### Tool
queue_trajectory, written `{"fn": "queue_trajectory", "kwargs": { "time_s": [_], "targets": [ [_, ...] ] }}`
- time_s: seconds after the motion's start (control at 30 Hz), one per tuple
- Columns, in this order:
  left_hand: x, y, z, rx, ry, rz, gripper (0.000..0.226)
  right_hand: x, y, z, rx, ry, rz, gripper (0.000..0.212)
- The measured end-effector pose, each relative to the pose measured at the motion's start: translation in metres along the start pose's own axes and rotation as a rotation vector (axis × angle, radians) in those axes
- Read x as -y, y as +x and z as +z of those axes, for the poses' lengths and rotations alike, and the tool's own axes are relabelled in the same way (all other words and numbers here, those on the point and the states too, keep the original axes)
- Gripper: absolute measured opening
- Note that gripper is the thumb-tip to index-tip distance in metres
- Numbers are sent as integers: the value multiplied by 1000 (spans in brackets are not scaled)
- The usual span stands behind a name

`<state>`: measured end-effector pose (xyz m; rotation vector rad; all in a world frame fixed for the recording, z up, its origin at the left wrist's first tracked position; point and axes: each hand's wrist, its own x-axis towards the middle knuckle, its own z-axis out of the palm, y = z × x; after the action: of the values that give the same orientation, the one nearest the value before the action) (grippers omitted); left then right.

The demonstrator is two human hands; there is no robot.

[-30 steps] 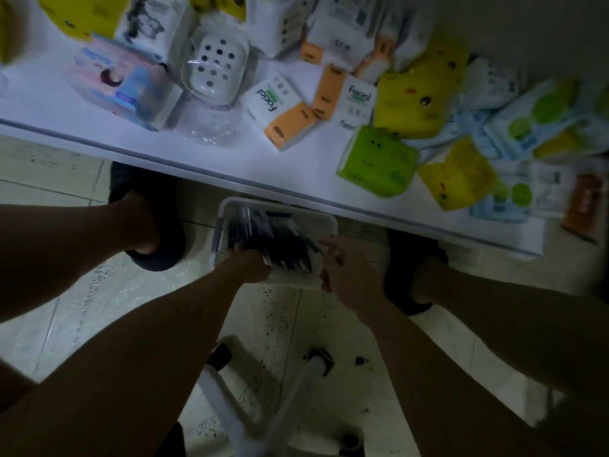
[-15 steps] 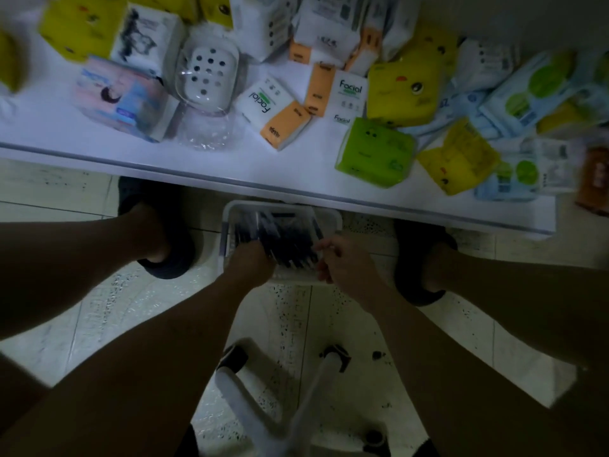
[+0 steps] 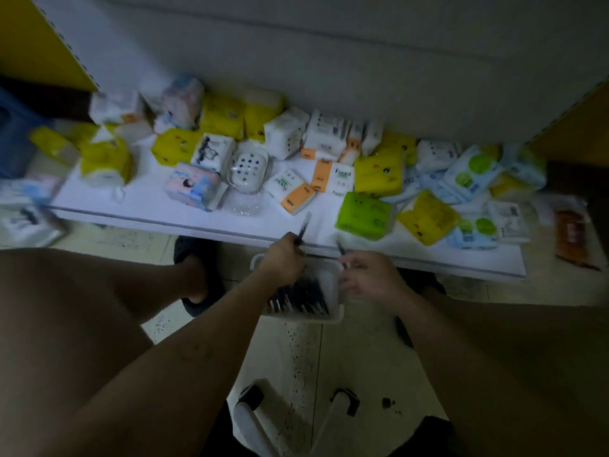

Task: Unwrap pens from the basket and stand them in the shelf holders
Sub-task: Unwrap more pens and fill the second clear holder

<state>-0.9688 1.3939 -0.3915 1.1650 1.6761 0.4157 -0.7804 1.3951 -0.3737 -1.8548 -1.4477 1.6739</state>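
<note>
- left hand (image 3: 283, 258) is wrapped round a dark pen (image 3: 302, 228). The pen sticks up and away past the knuckles, and its far end crosses the front edge of the white shelf (image 3: 148, 201)
- right hand (image 3: 369, 275) is just to the right of the left one, not touching it. Its fingers pinch a second pen (image 3: 340, 248) that pokes out of the top of the hand. It's pretty blurry, so I can't tell if either one has a wrapper on
- the white plastic basket (image 3: 336, 313) sits on the floor right under both hands, with a pile of loose pens (image 3: 298, 296) lying flat in it, just below the left wrist
- beyond the hands the shelf is covered in tissue packs:
  - green pack (image 3: 362, 216) up and to the right of the right hand
  - orange-and-white pack (image 3: 293, 192) straight ahead of the left hand
  - soap dish (image 3: 247, 166) with holes, in clear wrap, further ahead and a bit left
- white stool legs (image 3: 253, 423) are back on the near side of the hands, close to the body
</note>
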Motion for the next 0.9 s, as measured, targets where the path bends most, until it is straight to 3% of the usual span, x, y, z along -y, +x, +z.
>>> {"fn": "queue_trajectory", "kwargs": {
  "time_s": [0.07,0.13,0.2,0.33,0.47,0.6,0.73,0.9],
  "targets": [
    [-14,-7,-4,-53,-29,-10,32,9,-13,-9,-60,43,-14,18],
    [-33,-18,-6,-80,-21,14,33,18,-29,-17,-108,104,-27,26],
    [-54,-29,-8,-138,13,119,32,28,-42,-28,-123,187,-47,29],
    [-91,-53,-14,-154,-11,355,30,50,-62,-51,-144,305,-153,15],
    [-122,-73,-23,-139,-108,421,19,69,-81,-70,-104,427,-232,34],
    [-151,-95,-33,-229,-38,468,23,79,-95,-77,-88,274,-223,11],
    [-172,-117,-36,-290,-32,583,25,79,-114,-81,-270,86,-297,27],
    [-192,-144,-41,-249,-290,666,21,89,-148,-84,-384,47,-527,39]
  ]
}}
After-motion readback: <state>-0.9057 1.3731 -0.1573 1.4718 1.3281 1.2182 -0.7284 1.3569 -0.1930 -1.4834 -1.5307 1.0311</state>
